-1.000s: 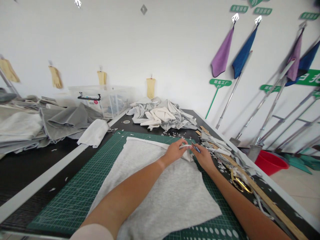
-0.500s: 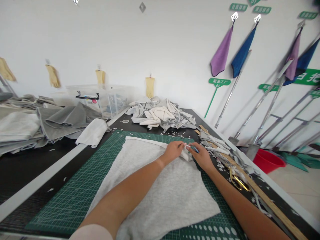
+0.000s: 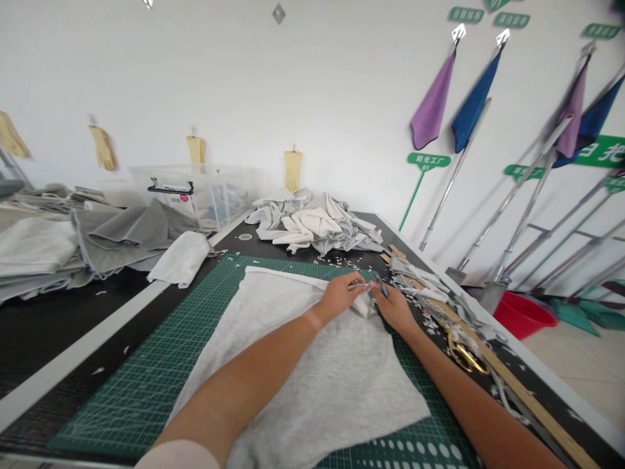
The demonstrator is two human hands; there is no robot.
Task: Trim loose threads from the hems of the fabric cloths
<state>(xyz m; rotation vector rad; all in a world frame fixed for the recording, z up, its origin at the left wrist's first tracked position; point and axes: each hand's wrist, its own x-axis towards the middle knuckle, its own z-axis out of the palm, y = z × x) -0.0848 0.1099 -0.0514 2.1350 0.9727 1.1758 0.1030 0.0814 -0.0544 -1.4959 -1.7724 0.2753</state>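
A pale grey fleece cloth (image 3: 303, 384) lies flat on a green cutting mat (image 3: 131, 378), with a white binding strip (image 3: 288, 277) along its far edge. My left hand (image 3: 336, 298) pinches the end of that strip and a fold of cloth at the far corner. My right hand (image 3: 393, 309) sits just beside it, holding a small blue-handled cutting tool (image 3: 381, 286) between its fingers. The tool's tip points toward the strip's end. Whether the blades touch the strip is too small to tell.
Gold-handled scissors (image 3: 466, 355) and a wooden ruler (image 3: 522, 391) lie among white scraps at the right. Grey cloth heaps (image 3: 312, 231) stand beyond the mat, with stacks (image 3: 107, 238) and a clear plastic bin (image 3: 205, 195) at left. A red bucket (image 3: 522, 314) sits on the floor.
My hands have drawn closer together at the corner. The blue-handled tool has turned more upright toward the strip's end. The view has shifted slightly.
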